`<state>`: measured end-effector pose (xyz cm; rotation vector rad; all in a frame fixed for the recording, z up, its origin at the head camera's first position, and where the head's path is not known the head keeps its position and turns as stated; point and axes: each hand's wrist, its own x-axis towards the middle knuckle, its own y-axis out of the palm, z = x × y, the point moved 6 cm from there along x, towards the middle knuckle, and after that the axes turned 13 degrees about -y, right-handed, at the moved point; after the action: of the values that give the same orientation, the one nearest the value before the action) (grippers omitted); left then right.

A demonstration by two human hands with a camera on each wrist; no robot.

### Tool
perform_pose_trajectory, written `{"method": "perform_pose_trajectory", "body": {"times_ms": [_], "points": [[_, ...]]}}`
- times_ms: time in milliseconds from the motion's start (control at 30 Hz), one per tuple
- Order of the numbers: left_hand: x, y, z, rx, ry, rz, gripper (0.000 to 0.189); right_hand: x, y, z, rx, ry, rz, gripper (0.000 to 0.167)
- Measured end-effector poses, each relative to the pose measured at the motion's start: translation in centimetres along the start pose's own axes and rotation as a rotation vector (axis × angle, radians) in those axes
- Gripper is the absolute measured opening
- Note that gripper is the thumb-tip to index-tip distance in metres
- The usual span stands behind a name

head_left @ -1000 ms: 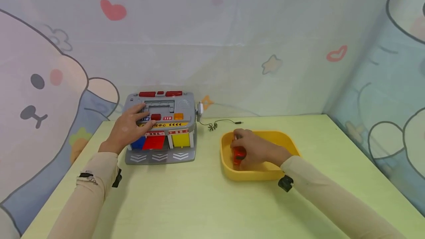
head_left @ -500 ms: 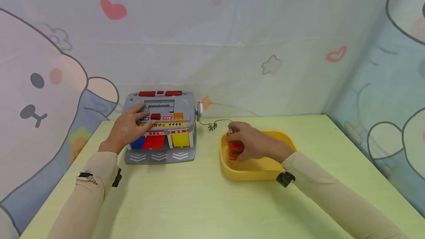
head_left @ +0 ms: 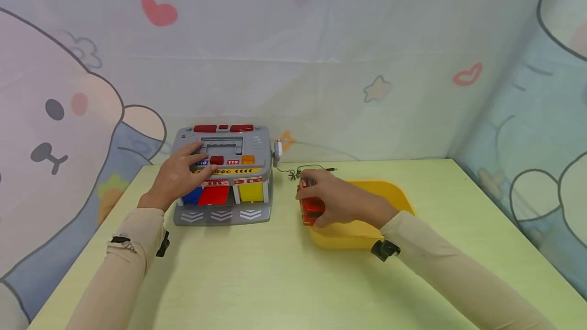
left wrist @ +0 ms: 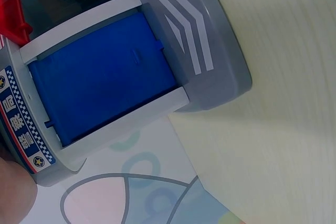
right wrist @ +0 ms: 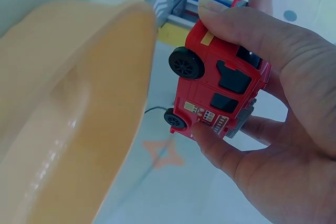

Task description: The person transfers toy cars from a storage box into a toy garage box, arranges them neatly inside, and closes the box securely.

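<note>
My right hand (head_left: pixel 341 198) pinches a red toy fire truck (head_left: pixel 313 209) at the left rim of a yellow basin (head_left: pixel 348 242). In the right wrist view the fire truck (right wrist: pixel 218 80) has black wheels and dark windows, with fingers and thumb on its sides; it is held off the table. My left hand (head_left: pixel 176 174) rests on the top left of a grey toy rescue station (head_left: pixel 258 147), fingers spread and relaxed. The station's red door (head_left: pixel 213 195) is swung up in the middle bay. Its blue door (left wrist: pixel 105 72) and yellow door (head_left: pixel 251 192) are down.
A thin black cable (head_left: pixel 293 173) with a plug lies behind, between station and basin. On the station's right side sits a white knob (head_left: pixel 277 152). A printed cloth backdrop (head_left: pixel 321 75) stands right behind the light table (head_left: pixel 257 279).
The right hand has lifted the toy fire truck out of the basin's interior and carried it left to the basin's rim. My left hand has stayed on the station.
</note>
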<state>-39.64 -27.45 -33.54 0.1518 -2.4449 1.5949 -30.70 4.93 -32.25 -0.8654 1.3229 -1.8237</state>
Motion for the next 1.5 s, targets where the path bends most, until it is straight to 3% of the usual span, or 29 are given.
{"method": "perform_pose_trajectory", "body": {"times_ms": [700,1500], "points": [[0.2,0.1,0.1,0.028,0.018,-0.002,0.056,3.6,1.9,2.6,-0.004,-0.063,0.041,0.053],[0.3,0.1,0.2,0.029,0.0,-0.008,0.056,6.9,5.5,4.1,0.017,-0.051,0.109,0.052]]}}
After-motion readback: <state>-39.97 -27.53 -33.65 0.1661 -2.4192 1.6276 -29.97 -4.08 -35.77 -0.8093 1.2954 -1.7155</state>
